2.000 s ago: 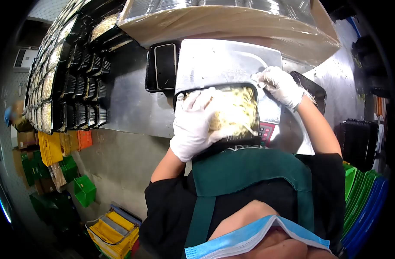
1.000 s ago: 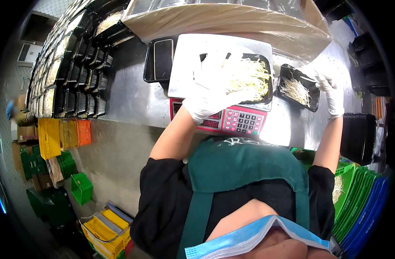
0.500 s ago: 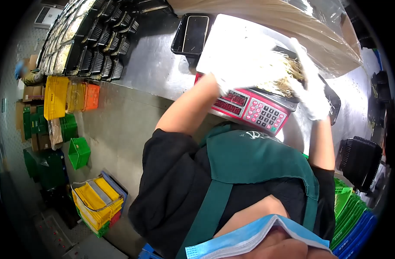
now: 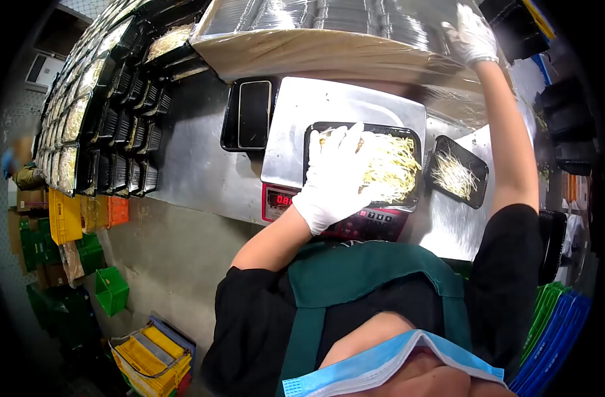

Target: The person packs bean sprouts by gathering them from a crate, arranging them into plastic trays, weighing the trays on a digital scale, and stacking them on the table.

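Note:
My left hand (image 4: 335, 175), in a white glove, lies flat with fingers spread on bean sprouts (image 4: 391, 165) in a black tray (image 4: 418, 142). That tray rests on the metal platform of a red weighing scale (image 4: 286, 149), whose red display is partly hidden by my wrist. My right hand (image 4: 473, 36), also gloved, reaches out at the upper right with its fingers apart. It is by a plastic-wrapped box (image 4: 302, 56) of stacked black trays; whether it touches the wrap I cannot tell. A smaller black tray (image 4: 462, 193) with loose pale sprouts lies right of the scale.
Filled black trays (image 4: 71, 126) are stacked high on the left of the steel table (image 4: 190, 145). A black tray holding a dark, flat rectangular object (image 4: 255, 116) sits left of the scale. Yellow crates (image 4: 147, 354) and a green crate (image 4: 112, 291) stand on the floor.
My right hand has moved from the sprouts up and away to the wrapped box. My left hand now lies on the sprouts, and the filled tray sits squarely in view on the scale.

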`<state>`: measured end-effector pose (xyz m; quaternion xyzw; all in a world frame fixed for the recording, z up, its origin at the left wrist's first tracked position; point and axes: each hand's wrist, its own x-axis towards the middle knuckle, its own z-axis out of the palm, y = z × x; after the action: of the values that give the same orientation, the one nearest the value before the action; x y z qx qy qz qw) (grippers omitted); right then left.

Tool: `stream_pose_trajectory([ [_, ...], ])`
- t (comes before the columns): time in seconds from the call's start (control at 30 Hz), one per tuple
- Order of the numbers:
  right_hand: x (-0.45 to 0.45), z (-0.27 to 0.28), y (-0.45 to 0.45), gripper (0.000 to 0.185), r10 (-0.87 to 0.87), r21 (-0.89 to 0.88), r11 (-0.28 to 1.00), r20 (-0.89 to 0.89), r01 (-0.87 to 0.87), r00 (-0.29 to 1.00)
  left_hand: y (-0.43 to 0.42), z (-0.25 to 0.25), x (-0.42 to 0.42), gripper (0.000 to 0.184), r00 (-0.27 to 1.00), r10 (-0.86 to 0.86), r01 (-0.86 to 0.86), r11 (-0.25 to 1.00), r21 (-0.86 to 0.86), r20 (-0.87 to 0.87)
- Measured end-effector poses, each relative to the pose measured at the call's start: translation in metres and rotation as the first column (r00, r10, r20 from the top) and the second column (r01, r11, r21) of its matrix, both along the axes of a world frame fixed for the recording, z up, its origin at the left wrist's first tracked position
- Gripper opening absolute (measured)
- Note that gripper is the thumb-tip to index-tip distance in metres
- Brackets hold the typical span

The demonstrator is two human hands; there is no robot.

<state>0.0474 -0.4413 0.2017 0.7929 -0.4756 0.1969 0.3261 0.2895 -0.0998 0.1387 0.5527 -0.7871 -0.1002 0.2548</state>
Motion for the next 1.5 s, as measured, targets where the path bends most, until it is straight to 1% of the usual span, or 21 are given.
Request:
stream_pose_trajectory([
  [0.03, -0.007, -0.014, -0.018, 0.048, -0.278, 0.279, 0.923, 0.008, 0.265, 0.961, 0.0, 0.0, 0.0, 0.079, 1.0, -0.007, 0.006, 1.0, -0.029, -0.007],
  [0.17, -0.014, -0.012, -0.015, 0.035, -0.105, 0.173, 0.977, -0.101, 0.122, 0.989, 0.001, 0.026, -0.001, 0.078, 0.997, 0.046, -0.039, 0.995, -0.091, 0.069],
  [0.23, -0.01, 0.008, 0.019, 0.031, -0.078, 0.149, 0.987, 0.094, 0.063, 0.993, 0.008, 0.035, 0.008, 0.083, 0.997, 0.015, -0.013, 1.0, -0.028, 0.076],
  [0.3, -0.009, 0.039, 0.073, 0.034, 0.149, 0.211, 0.948, 0.364, -0.237, 0.92, 0.023, 0.04, 0.027, 0.088, 0.884, 0.017, -0.092, 0.986, -0.139, -0.468],
  [0.33, -0.003, 0.051, 0.116, 0.037, 0.372, 0.073, 0.907, 0.323, -0.415, 0.87, 0.026, 0.041, 0.036, 0.088, 0.886, 0.028, -0.101, 0.986, -0.134, -0.463],
  [0.43, 0.017, 0.052, 0.231, 0.035, 0.604, 0.31, 0.69, 0.254, -0.655, 0.756, 0.023, 0.035, 0.062, 0.061, -0.057, -0.036, 0.051, 0.998, -0.039, -0.998],
  [0.5, 0.021, 0.041, 0.278, 0.034, 0.725, 0.442, 0.547, 0.174, -0.71, 0.667, 0.025, 0.044, 0.064, 0.04, -0.23, 0.235, 0.238, 0.954, 0.18, -0.944],
  [0.57, 0.011, 0.036, 0.3, 0.057, 0.814, 0.457, 0.479, 0.089, -0.749, 0.574, 0.032, 0.055, 0.046, 0.024, -0.104, 0.291, 0.085, 0.955, 0.283, -0.951],
  [0.6, 0.009, 0.033, 0.3, 0.069, 0.742, 0.402, 0.394, 0.393, -0.827, 0.544, 0.038, 0.055, 0.044, 0.024, 0.016, 0.259, 0.046, 0.965, 0.26, -0.966],
  [0.7, 0.011, 0.021, 0.316, 0.071, 0.191, 0.384, 0.353, 0.863, -0.853, 0.467, 0.049, 0.031, 0.027, 0.025, 0.164, 0.185, -0.063, 0.982, 0.177, -0.969],
  [0.77, 0.021, 0.006, 0.321, 0.063, -0.155, 0.623, 0.206, 0.782, -0.754, 0.604, 0.049, 0.035, 0.026, 0.023, 0.372, 0.309, 0.11, 0.922, 0.372, -0.875],
  [0.8, 0.016, -0.015, 0.309, 0.047, -0.209, 0.559, 0.193, 0.827, -0.806, 0.523, 0.038, 0.035, 0.03, 0.022, 0.419, 0.168, 0.165, 0.952, 0.257, -0.893],
  [0.83, 0.019, -0.031, 0.302, 0.036, -0.19, 0.468, 0.458, 0.882, -0.755, 0.431, 0.028, 0.035, 0.034, 0.02, 0.446, 0.022, 0.226, 0.964, 0.137, -0.895],
  [0.87, 0.028, -0.025, 0.295, 0.027, -0.306, 0.403, 0.439, 0.907, -0.803, 0.288, 0.016, 0.045, 0.042, 0.019, 0.834, -0.173, 0.11, 0.983, -0.149, -0.524],
  [0.9, 0.03, -0.037, 0.277, 0.027, -0.106, 0.325, 0.573, 0.94, -0.753, 0.325, 0.003, 0.049, 0.048, 0.019, 0.987, -0.158, 0.153, 0.884, -0.442, 0.024],
  [1.0, 0.04, -0.082, 0.236, 0.027, -0.213, 0.332, 0.445, 0.941, -0.832, 0.262, -0.032, 0.004, 0.049, 0.022, 0.972, 0.138, -0.204, 0.896, -0.394, -0.191],
  [1.07, 0.047, -0.099, 0.229, 0.028, -0.227, 0.359, 0.419, 0.931, -0.834, 0.287, -0.039, -0.023, 0.049, 0.03, 0.912, 0.401, -0.376, 0.903, -0.209, 0.089],
  [1.17, 0.045, -0.113, 0.232, 0.031, -0.241, 0.298, 0.464, 0.949, -0.834, 0.205, -0.031, -0.028, 0.045, 0.032, 0.93, 0.364, -0.367, 0.91, -0.191, -0.052],
  [1.23, 0.041, -0.111, 0.234, 0.034, -0.619, 0.328, 0.328, 0.783, -0.886, 0.061, -0.03, -0.027, 0.044, 0.034, 0.933, 0.337, -0.355, 0.919, -0.174, -0.122],
  [1.43, 0.045, -0.095, 0.228, 0.035, -0.658, 0.326, 0.247, 0.748, -0.913, 0.089, -0.052, -0.034, 0.057, 0.039, 0.778, 0.222, -0.249, 0.968, 0.037, -0.587],
  [1.5, 0.059, -0.039, 0.242, 0.041, -0.174, 0.775, 0.543, 0.481, -0.324, 0.859, -0.063, -0.047, 0.058, 0.041, 0.637, 0.21, -0.177, 0.976, 0.124, -0.742],
])
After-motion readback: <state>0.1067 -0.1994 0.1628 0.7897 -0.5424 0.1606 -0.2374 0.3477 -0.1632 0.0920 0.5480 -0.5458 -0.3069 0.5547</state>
